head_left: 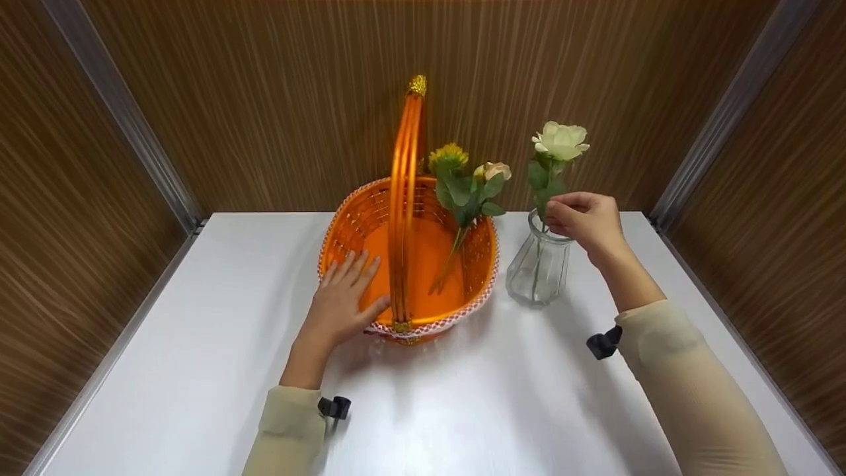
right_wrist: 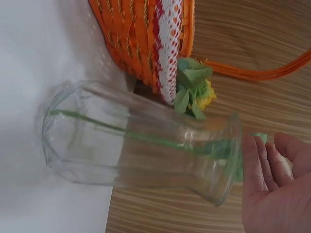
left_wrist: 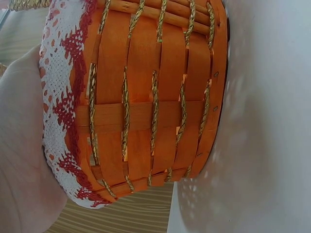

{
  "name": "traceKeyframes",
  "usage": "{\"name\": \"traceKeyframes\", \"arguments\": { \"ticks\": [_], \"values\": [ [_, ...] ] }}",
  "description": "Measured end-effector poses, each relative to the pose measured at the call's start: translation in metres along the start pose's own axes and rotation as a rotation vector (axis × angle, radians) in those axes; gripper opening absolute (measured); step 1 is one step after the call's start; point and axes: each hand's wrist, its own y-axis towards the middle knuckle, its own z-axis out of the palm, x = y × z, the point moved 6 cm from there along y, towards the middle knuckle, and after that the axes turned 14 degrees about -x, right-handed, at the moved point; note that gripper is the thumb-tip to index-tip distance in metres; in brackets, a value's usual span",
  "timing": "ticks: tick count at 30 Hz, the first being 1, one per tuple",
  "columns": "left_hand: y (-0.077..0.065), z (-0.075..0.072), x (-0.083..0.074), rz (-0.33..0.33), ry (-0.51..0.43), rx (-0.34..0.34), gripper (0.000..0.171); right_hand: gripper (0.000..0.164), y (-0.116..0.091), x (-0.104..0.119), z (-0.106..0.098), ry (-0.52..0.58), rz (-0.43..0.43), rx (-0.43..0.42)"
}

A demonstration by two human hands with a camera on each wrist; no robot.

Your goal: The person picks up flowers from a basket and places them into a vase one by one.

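Observation:
An orange woven basket [head_left: 423, 244] with a tall arched handle and a red-and-white lace rim stands at the centre back. My left hand [head_left: 344, 297] rests over its left front rim, fingers spread and fairly straight. Inside the basket, a yellow flower [head_left: 449, 157] and a pale peach rose [head_left: 497, 171] lean against the right side. To the right is a clear glass vase [head_left: 529, 271]. One white flower [head_left: 560, 140] stands in it, its green stem [right_wrist: 126, 132] reaching down near the bottom. Just above the vase mouth, my right hand [head_left: 590, 223] pinches this flower among its leaves.
A white tabletop [head_left: 218, 344] lies underneath. Brown wood-grain panels [head_left: 264, 99] enclose the back and both sides, with metal strips along the corners. The basket handle [head_left: 403, 211] arches high between my hands.

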Motion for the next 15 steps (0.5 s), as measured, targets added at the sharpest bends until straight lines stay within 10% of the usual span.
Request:
{"name": "traceKeyframes", "arguments": {
  "ticks": [15],
  "values": [
    [0.0, 0.001, 0.001, -0.026, 0.008, 0.026, 0.076, 0.036, -0.022, 0.007, 0.052, 0.072, 0.033, 0.119]
  ]
}}
